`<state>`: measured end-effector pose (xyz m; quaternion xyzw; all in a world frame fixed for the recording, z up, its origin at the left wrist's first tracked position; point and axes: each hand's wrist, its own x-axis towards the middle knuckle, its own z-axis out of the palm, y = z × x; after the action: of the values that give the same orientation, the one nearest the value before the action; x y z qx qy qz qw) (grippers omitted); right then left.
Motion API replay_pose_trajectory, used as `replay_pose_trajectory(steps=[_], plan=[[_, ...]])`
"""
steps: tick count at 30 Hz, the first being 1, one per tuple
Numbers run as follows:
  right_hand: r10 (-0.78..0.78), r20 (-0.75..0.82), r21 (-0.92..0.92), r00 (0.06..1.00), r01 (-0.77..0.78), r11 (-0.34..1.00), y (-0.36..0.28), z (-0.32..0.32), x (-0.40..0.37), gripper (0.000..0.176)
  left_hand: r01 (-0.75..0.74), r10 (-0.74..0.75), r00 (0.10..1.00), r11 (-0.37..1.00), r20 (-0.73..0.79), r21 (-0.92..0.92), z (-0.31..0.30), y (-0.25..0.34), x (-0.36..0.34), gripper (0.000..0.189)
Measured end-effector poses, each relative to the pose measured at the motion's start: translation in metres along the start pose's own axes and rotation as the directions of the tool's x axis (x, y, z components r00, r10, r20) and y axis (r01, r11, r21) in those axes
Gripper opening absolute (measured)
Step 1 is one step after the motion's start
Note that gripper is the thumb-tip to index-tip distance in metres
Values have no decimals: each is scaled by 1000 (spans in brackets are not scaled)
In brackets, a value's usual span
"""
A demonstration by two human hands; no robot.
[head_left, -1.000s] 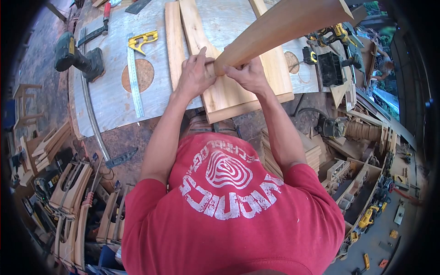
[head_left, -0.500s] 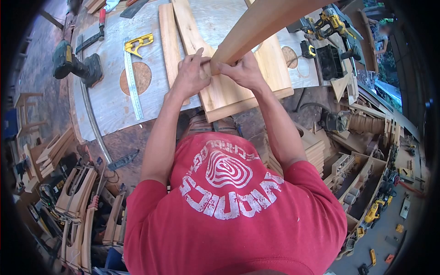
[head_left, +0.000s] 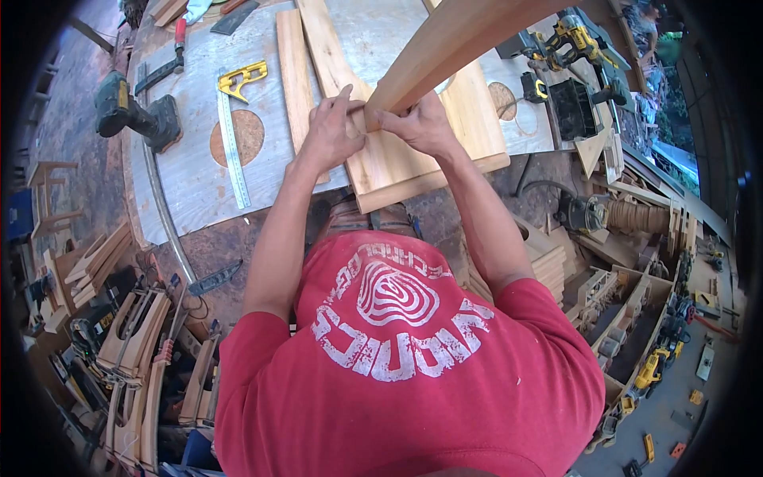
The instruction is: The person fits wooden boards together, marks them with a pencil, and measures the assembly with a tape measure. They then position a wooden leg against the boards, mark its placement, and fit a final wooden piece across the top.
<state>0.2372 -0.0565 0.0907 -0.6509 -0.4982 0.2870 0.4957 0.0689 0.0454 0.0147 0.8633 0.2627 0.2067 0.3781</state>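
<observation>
A long, smooth wooden post (head_left: 457, 60) rises at a slant from a flat wooden piece (head_left: 429, 171) with a curved arm, which lies at the table's near edge. My right hand (head_left: 423, 127) is closed round the post's lower end, thumb across its face. At the left side of that same end is my left hand (head_left: 330, 131), its thumb and fingers bent in against the wood and one finger sticking up. The exact contact under the left fingers is partly hidden. A narrow wooden strip (head_left: 294, 71) lies just left of my left hand.
On the table's left are a yellow combination square (head_left: 242, 79), a cordless drill (head_left: 139, 115) and a bar clamp (head_left: 167, 67). Power tools (head_left: 576, 36) and a black open box (head_left: 576, 110) stand right. Wooden frames (head_left: 131, 342) are stacked low left; a compartmented shelf (head_left: 628, 318) is at right.
The view has shifted very slightly. Both hands keep the same hold at the post's lower end, and the wood has not visibly moved.
</observation>
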Motion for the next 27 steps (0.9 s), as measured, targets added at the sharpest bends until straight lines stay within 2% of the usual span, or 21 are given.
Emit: replay_pose_trajectory(steps=[4,13,16,19,21,23,25,27], plan=[[17,9,-24,1000,-17,1000,0,-1,0,34,-3,1,999,999,-39,-45,1,-1,1,97],[-34,20,11,999,34,999,6,-1,2,33,52,-51,998,998,-23,42,2,12,4,100],[-42,29,16,999,42,999,17,-1,4,33,38,-34,994,998,-104,42,12,11,7,89],[-39,46,14,998,38,999,18,-2,4,34,44,-35,996,992,-81,119,13,10,9,72],[18,71,19,997,-20,1000,23,-3,7,60,32,-19,996,989,-92,142,13,10,11,64],[47,94,69,995,-53,996,24,-4,7,75,21,-8,997,986,-81,163,12,10,12,60],[46,111,164,993,-64,984,8,-6,3,77,11,-3,999,984,-45,180,6,17,12,60],[40,72,71,997,-45,996,-2,-18,-4,73,14,-9,1000,979,-24,203,6,17,14,62]])
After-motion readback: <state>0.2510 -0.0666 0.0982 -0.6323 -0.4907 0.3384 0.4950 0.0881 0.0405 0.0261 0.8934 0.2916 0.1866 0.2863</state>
